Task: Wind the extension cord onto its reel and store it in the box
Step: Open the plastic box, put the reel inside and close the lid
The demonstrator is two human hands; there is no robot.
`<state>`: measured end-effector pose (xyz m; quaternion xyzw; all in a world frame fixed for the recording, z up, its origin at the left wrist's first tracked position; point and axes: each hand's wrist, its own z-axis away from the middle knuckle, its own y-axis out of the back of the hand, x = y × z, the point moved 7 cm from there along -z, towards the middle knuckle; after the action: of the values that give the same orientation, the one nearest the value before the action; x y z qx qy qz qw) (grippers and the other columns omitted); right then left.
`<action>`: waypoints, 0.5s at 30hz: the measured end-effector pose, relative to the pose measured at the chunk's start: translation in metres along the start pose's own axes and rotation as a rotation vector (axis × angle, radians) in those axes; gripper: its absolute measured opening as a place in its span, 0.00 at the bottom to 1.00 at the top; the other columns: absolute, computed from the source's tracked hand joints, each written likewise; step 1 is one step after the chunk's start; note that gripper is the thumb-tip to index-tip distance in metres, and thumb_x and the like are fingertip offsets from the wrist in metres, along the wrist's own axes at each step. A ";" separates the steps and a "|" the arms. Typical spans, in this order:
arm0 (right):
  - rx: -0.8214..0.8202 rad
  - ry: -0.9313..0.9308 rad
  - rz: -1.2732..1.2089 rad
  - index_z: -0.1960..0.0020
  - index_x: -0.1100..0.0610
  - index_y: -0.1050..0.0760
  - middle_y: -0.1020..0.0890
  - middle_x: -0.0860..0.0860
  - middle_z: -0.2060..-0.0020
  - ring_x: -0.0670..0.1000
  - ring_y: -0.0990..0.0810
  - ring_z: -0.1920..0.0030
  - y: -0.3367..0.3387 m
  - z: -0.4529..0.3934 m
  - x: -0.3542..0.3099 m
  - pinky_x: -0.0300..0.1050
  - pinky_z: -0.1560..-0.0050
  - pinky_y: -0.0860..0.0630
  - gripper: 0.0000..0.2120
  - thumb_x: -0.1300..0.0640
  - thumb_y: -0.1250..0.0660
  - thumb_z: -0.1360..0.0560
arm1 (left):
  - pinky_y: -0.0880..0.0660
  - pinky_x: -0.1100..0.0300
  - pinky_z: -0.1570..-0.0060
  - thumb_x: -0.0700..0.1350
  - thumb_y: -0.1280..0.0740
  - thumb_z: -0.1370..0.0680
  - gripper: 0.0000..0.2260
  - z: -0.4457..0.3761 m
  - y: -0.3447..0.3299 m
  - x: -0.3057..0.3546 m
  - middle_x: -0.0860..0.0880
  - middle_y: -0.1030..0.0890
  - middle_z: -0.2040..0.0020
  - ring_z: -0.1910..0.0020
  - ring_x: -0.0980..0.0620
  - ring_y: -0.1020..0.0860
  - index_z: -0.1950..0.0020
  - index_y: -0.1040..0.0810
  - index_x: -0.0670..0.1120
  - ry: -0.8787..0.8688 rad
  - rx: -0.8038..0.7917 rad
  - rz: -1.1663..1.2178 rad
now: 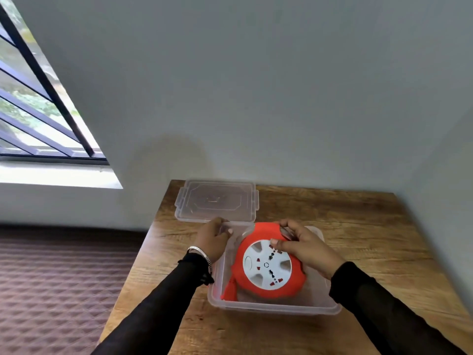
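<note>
An orange extension cord reel (268, 267) with a white socket face lies tilted inside a clear plastic box (271, 307) on the wooden table. My right hand (304, 245) grips the reel's upper right edge, thumb on the white face and fingers curled over the rim. My left hand (213, 238) holds the box's far left rim, fingers curled over it. An orange cord end or plug (228, 290) hangs down at the reel's lower left inside the box.
The box's clear lid (217, 202) lies flat on the wooden table (358, 226) just behind the box, near the wall. A window with dark bars (38, 111) is at the left. A patterned brown floor (51, 290) lies below the table's left edge.
</note>
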<state>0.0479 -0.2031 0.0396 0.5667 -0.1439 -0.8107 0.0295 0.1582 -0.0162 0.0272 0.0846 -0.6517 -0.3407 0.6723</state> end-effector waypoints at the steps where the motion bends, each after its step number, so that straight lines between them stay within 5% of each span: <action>1: 0.006 0.013 0.073 0.41 0.47 0.26 0.17 0.47 0.47 0.48 0.18 0.48 0.000 0.001 -0.004 0.47 0.43 0.22 0.16 0.55 0.29 0.27 | 0.32 0.60 0.52 0.42 0.36 0.23 0.08 -0.001 0.000 -0.001 0.49 0.22 0.52 0.50 0.50 0.24 0.44 0.24 0.43 0.007 0.013 0.001; 4: 0.061 0.100 0.478 0.26 0.49 0.38 0.21 0.47 0.45 0.46 0.23 0.45 0.001 -0.001 -0.017 0.39 0.46 0.29 0.26 0.49 0.36 0.22 | 0.31 0.59 0.52 0.41 0.36 0.23 0.09 -0.007 -0.001 -0.004 0.46 0.20 0.49 0.52 0.50 0.25 0.44 0.24 0.43 0.035 0.052 0.008; 8: 0.219 0.104 1.053 0.23 0.46 0.52 0.22 0.51 0.46 0.51 0.22 0.50 0.010 -0.002 -0.026 0.41 0.55 0.30 0.29 0.50 0.45 0.20 | 0.28 0.56 0.49 0.41 0.37 0.23 0.11 -0.018 -0.001 -0.002 0.44 0.20 0.46 0.46 0.44 0.23 0.42 0.24 0.42 0.081 0.099 0.042; 12: 0.319 0.112 1.122 0.25 0.47 0.44 0.22 0.52 0.43 0.53 0.23 0.45 0.011 -0.001 -0.025 0.45 0.47 0.25 0.25 0.52 0.44 0.21 | 0.27 0.56 0.51 0.42 0.35 0.24 0.04 -0.022 0.001 0.000 0.48 0.20 0.55 0.51 0.45 0.23 0.50 0.23 0.45 0.083 0.092 0.110; 15: 0.404 0.125 1.255 0.28 0.50 0.37 0.25 0.52 0.37 0.55 0.29 0.35 0.009 -0.002 -0.027 0.49 0.38 0.30 0.22 0.47 0.44 0.21 | 0.26 0.57 0.59 0.46 0.35 0.23 0.08 -0.021 0.003 -0.013 0.47 0.21 0.61 0.59 0.48 0.23 0.53 0.22 0.41 0.197 0.095 0.607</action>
<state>0.0577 -0.2066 0.0659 0.4156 -0.5941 -0.5624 0.3975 0.1795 -0.0136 0.0156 -0.0499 -0.5942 -0.0842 0.7983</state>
